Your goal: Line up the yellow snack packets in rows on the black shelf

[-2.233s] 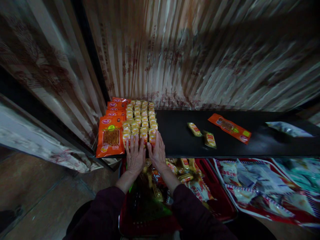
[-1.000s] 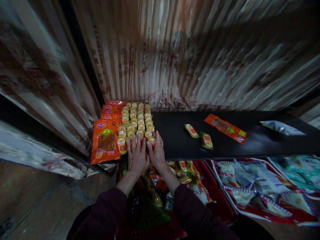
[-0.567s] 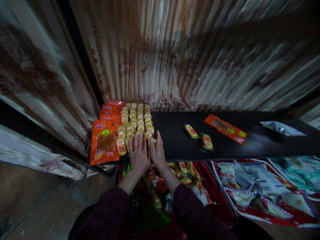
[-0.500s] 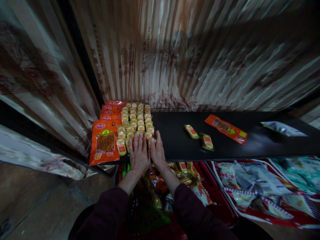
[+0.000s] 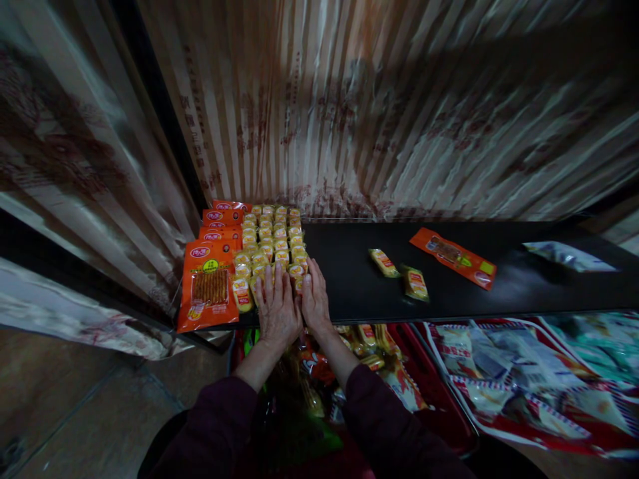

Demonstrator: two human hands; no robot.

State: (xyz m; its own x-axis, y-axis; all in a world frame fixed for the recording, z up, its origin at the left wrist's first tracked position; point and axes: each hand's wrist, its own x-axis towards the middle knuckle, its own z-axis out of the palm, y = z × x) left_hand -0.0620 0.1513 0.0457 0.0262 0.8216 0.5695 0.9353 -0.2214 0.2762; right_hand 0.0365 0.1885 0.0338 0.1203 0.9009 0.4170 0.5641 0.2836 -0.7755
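Note:
Both my hands lie flat, side by side, on the front rows of a block of small yellow snack packets [image 5: 272, 239] at the left end of a black shelf [image 5: 499, 293]. My left hand [image 5: 276, 307] has its fingers stretched over the packets. My right hand [image 5: 314, 301] rests flat beside it on the block's right edge. Neither hand grips anything. Orange snack bags [image 5: 210, 283] are stacked just left of the block.
Two loose yellow packets [image 5: 383, 261] [image 5: 415, 282] and one orange bag [image 5: 453, 256] lie further right on the shelf, with a clear bag [image 5: 569, 255] at the far right. A red basket [image 5: 439, 399] of snacks sits below. Striped curtains hang behind and to the left.
My hands have pushed the packet block tighter and slid slightly closer together. The front rows look more even than before.

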